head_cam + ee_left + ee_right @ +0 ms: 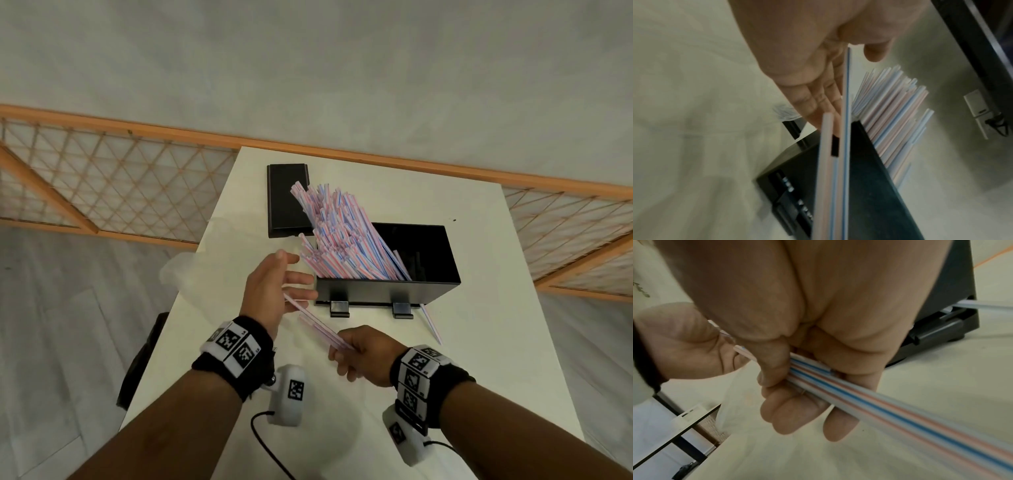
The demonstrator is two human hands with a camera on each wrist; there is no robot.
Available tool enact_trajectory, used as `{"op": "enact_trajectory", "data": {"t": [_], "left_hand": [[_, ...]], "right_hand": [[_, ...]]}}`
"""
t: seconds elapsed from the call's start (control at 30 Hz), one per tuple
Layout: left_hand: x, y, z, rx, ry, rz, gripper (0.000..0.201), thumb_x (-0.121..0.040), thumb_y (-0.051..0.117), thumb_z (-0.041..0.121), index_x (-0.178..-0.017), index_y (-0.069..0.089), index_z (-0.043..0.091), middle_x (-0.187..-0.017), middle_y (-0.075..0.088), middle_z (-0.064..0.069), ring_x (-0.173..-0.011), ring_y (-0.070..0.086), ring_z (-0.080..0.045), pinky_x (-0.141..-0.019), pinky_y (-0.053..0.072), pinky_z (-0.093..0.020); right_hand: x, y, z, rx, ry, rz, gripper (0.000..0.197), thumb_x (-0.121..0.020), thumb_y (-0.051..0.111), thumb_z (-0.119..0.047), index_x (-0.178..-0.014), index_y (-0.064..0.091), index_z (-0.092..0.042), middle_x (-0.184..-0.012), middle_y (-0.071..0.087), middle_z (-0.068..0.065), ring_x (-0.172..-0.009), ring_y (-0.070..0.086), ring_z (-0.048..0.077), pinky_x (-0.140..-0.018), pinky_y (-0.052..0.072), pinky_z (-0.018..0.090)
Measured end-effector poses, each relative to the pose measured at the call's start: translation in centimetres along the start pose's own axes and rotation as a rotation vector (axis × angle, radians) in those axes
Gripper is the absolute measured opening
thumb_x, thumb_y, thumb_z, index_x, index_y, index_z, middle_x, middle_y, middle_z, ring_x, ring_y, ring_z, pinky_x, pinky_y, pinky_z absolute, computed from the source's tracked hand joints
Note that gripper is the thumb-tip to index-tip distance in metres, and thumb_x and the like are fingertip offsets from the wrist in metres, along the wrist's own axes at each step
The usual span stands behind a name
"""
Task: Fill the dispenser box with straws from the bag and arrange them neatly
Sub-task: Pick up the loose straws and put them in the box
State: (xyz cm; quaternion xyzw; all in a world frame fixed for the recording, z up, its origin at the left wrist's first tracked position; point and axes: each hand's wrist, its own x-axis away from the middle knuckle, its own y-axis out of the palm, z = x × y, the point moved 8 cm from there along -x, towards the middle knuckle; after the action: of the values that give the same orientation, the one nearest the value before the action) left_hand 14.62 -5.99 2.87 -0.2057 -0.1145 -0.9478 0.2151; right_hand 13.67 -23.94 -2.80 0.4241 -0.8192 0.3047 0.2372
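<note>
The black dispenser box [387,291] stands open on the white table [496,342]. A thick bundle of red-and-blue striped straws [339,233] leans out of it toward the upper left. My right hand [356,353] grips the near ends of a few straws [322,325], as the right wrist view shows with the fingers [797,402] curled round the straws [900,410]. Their far ends reach under my left hand [274,284], which is spread open beside the box's left end. In the left wrist view these straws [844,146] cross the straight fingers [818,91].
The box's black lid [287,198] lies flat behind it on the left. One loose straw [432,323] lies on the table by the box's right front corner. A clear plastic bag [178,270] hangs over the table's left edge. A wooden lattice rail [102,185] runs behind.
</note>
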Motion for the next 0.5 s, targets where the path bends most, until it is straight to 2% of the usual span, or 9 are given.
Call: {"op": "enact_trajectory", "data": {"t": [0.13,0.23,0.33,0.43,0.5], "left_hand": [[-0.3,0.9,0.9,-0.128,0.09,0.046,0.049,-0.109,0.036,0.038,-0.085,0.066,0.009,-0.074,0.069,-0.013,-0.068,0.073,-0.029,-0.068,0.056,-0.037],[-0.1,0.8,0.6,-0.276,0.167,0.089,0.053,-0.108,0.037,0.04,-0.072,0.061,0.009,-0.061,0.061,-0.004,-0.063,0.067,-0.026,-0.067,0.055,-0.04],[0.8,1.2,0.1,-0.423,0.164,0.073,0.063,-0.107,0.031,0.048,-0.069,0.061,0.008,-0.062,0.063,-0.004,-0.067,0.067,-0.03,-0.066,0.057,-0.042],[1.5,2.0,-0.8,-0.528,0.128,0.0,0.067,-0.106,0.028,0.052,-0.069,0.062,0.008,-0.067,0.066,-0.008,-0.061,0.064,-0.022,-0.058,0.055,-0.036],[1.7,2.5,-1.2,-0.621,0.154,-0.074,0.059,-0.104,0.038,0.049,-0.071,0.062,0.007,-0.066,0.065,-0.008,-0.056,0.061,-0.019,-0.059,0.053,-0.035]], "right_hand": [[0.1,-1.2,0.3,0.051,-0.018,0.037,0.022,-0.095,0.048,-0.011,-0.083,0.063,-0.022,-0.068,0.063,-0.004,-0.064,0.055,0.013,-0.069,0.05,0.029],[0.3,-1.9,-0.3,0.093,-0.048,0.055,0.019,-0.096,0.05,-0.021,-0.083,0.062,-0.028,-0.067,0.061,-0.008,-0.064,0.054,0.011,-0.07,0.05,0.028],[0.3,-1.9,-1.5,0.167,-0.078,0.041,0.016,-0.098,0.048,-0.023,-0.087,0.06,-0.026,-0.07,0.057,-0.006,-0.063,0.051,0.01,-0.066,0.047,0.025],[0.0,-1.8,-2.4,0.275,-0.12,0.056,0.012,-0.099,0.049,-0.029,-0.09,0.057,-0.026,-0.075,0.057,-0.005,-0.065,0.051,0.011,-0.068,0.047,0.028],[-0.2,-1.9,-2.8,0.323,-0.143,0.061,0.011,-0.099,0.049,-0.029,-0.092,0.057,-0.024,-0.081,0.058,-0.002,-0.072,0.052,0.016,-0.075,0.047,0.031]]}}
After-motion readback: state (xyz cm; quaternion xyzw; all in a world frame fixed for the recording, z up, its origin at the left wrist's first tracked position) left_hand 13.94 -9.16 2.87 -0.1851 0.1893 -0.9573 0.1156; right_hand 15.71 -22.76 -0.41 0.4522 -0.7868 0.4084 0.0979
